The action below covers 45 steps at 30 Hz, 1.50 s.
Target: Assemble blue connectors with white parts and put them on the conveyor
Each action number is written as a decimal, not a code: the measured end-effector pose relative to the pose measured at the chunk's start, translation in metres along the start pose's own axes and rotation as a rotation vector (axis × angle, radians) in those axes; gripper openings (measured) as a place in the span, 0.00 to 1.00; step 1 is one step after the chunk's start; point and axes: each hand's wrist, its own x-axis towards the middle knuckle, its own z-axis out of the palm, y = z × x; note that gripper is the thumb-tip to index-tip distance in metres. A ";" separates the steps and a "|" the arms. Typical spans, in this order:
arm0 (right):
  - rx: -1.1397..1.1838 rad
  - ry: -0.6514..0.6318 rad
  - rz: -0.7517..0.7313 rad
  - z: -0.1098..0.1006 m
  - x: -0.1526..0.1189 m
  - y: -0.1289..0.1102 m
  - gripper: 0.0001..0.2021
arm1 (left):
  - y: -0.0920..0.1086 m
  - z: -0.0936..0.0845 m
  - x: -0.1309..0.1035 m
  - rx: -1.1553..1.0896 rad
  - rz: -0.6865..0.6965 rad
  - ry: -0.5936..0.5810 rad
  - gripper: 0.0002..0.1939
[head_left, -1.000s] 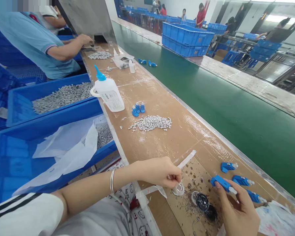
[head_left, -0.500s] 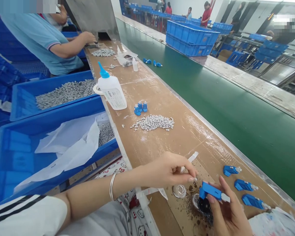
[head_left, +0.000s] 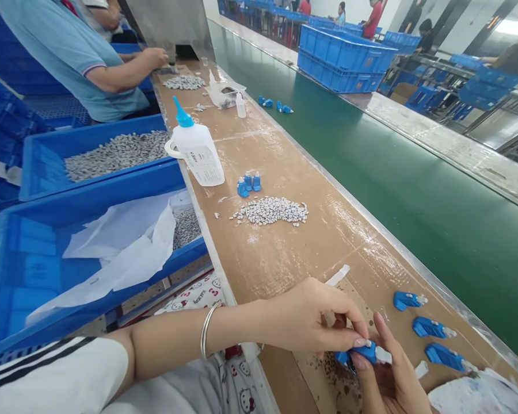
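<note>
Bottom centre-right: left hand point(head_left: 311, 319) and right hand point(head_left: 386, 376) both pinch one blue connector point(head_left: 362, 352) (white tip pointing right), just above the tabletop point(head_left: 285, 253). Three more blue connectors point(head_left: 431, 328) lie right of them, apart. Mid-frame: grey parts pile point(head_left: 271, 211), then a glue bottle point(head_left: 196, 150). Left: blue bins point(head_left: 38, 253). Upper left: a co-worker's arm point(head_left: 121, 69).

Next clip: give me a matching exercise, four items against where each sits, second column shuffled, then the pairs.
Things:
1. squeeze bottle
2. pile of small grey parts
3. white sheet
4. blue connector

Places:
A. inside the nearest blue bin
B. held by both hands
C. loose on the brown bench, mid-way along
D. upright at the bench's left edge

Pairs: 1-D, 2-C, 3-A, 4-B
</note>
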 end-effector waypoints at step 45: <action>0.020 0.117 0.195 -0.013 0.018 0.022 0.29 | -0.021 0.004 0.001 0.363 0.278 -0.207 0.20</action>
